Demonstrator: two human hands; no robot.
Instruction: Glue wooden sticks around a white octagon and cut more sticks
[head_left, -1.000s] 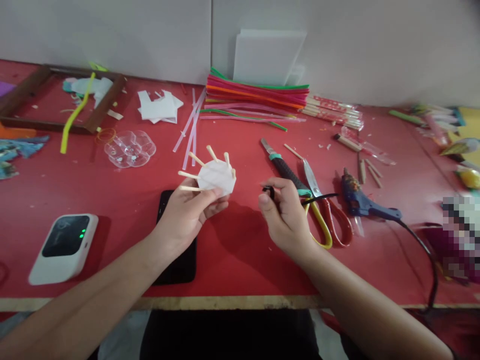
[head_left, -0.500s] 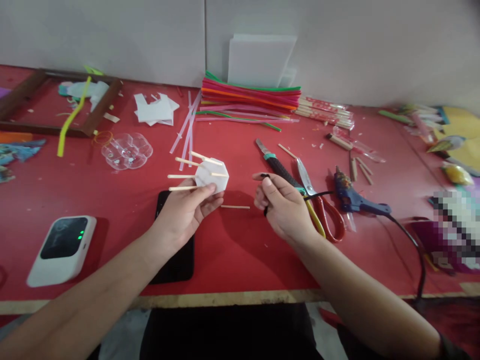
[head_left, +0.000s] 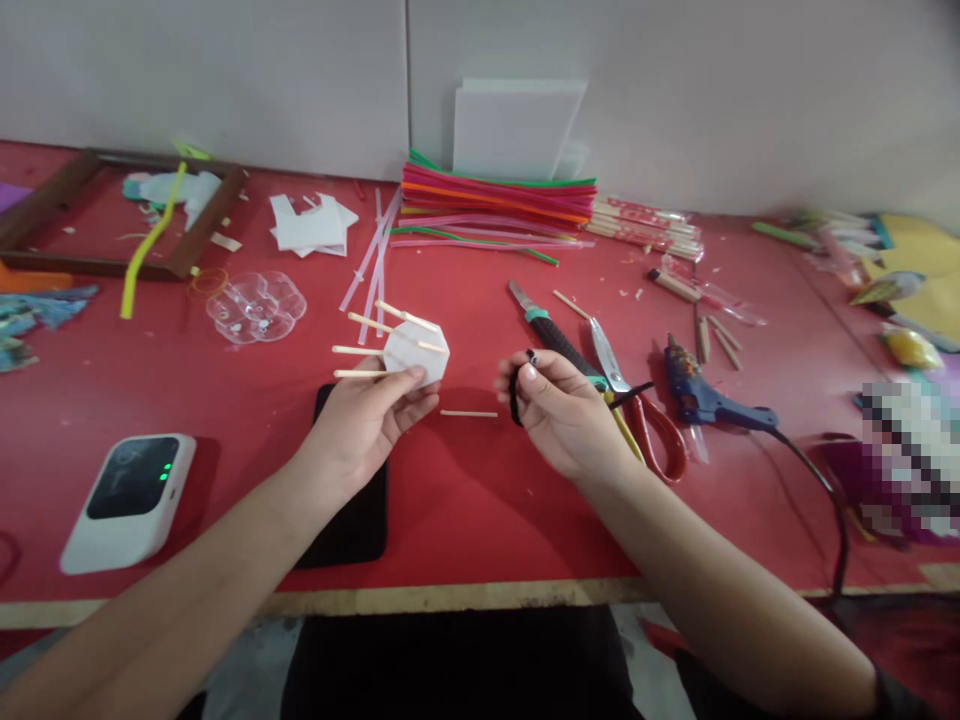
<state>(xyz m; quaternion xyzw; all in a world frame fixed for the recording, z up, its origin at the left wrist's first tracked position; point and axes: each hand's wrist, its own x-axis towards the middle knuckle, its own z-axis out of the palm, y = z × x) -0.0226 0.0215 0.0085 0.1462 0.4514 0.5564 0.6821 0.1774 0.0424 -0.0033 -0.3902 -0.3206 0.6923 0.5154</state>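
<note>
My left hand [head_left: 367,415] pinches a white hexagonal piece [head_left: 414,348] by its lower edge, thumb on the face. Several thin wooden sticks [head_left: 358,351] are on the piece, most pointing out to the left. Apart from it, my right hand [head_left: 566,405] is closed on a thin black strip [head_left: 515,395]. The strip curls at the fingertips, and a black end shows on the hand's far right side; its kind is unclear. A short loose stick [head_left: 469,413] lies on the red table between the hands. Beneath my left wrist is a black phone [head_left: 352,525].
Beside my right hand lie a utility knife [head_left: 559,335], red-handled scissors [head_left: 660,440] and a corded glue gun [head_left: 705,400]. Colourful pipe cleaners [head_left: 495,195] are stacked at the back. A white device [head_left: 127,505], a clear plastic tray [head_left: 255,308] and a brown frame [head_left: 180,255] stand left.
The black strip has shifted in my right hand's fingers, its loop now showing more at the fingertips. My left hand and the hexagonal piece have moved slightly left in view.
</note>
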